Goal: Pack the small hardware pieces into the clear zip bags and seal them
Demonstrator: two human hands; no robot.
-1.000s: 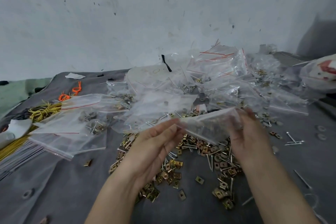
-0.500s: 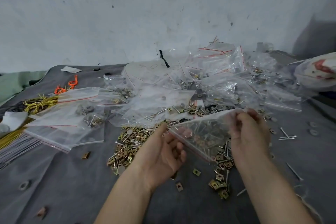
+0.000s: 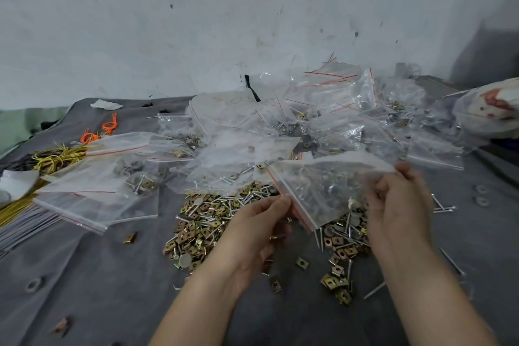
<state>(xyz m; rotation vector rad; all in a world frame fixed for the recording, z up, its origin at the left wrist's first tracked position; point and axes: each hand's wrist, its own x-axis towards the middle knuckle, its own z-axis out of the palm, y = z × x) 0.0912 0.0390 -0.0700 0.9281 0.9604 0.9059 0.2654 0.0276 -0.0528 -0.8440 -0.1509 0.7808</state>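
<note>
Left hand (image 3: 259, 223): at the lower centre of the frame, thumb and fingertips pinched on the red-striped zip edge of a clear zip bag (image 3: 323, 185).
Right hand (image 3: 398, 205): at the right centre of the frame, fingers curled round the opposite end of the same bag, gripping it.
Zip bag: held between both hands above the desk (image 3: 84, 275), tilted, its zip edge running down towards the lower centre; small metal pieces showed dimly through the plastic.
Loose hardware (image 3: 202, 225): a heap of gold square clips and silver nails lay on the grey desk under and to the left of the held bag, with stray clips scattered towards the bottom of the frame.
Filled bags (image 3: 323, 109): a big jumbled heap sat behind the hands, against the wall (image 3: 196, 22).
Side bags (image 3: 98, 185): several more lay flat at the left centre, some holding hardware.
Yellow wire (image 3: 59, 153): bundled at the left edge, with orange ties (image 3: 109, 125) just behind it.
Washers (image 3: 481, 194): a few lay loose at the right, near some nails (image 3: 443, 206).
</note>
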